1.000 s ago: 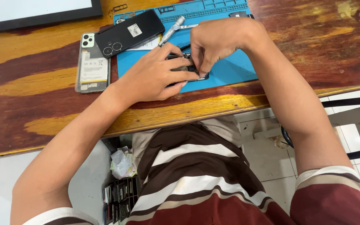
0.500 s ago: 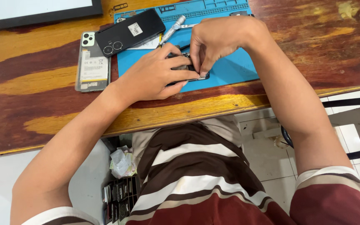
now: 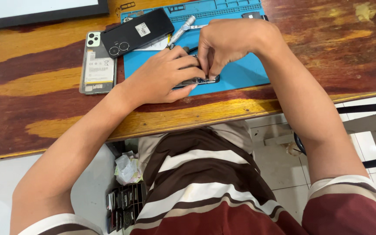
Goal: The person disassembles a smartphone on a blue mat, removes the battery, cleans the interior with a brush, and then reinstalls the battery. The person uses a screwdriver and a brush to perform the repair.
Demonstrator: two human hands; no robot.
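Bright, even daylight; soft shadows under both hands; mild sheen on the wooden table [image 3: 44, 82] toward ten o'clock; sharp focus; slight stretching at the edges.

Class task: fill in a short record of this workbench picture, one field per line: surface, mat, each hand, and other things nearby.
surface: worn wooden table
mat: blue repair mat
left hand: steadies a dark opened phone on the mat
right hand: fingertips pinch at the phone's top edge
nearby: black phone back cover, clear-cased phone, metal tool
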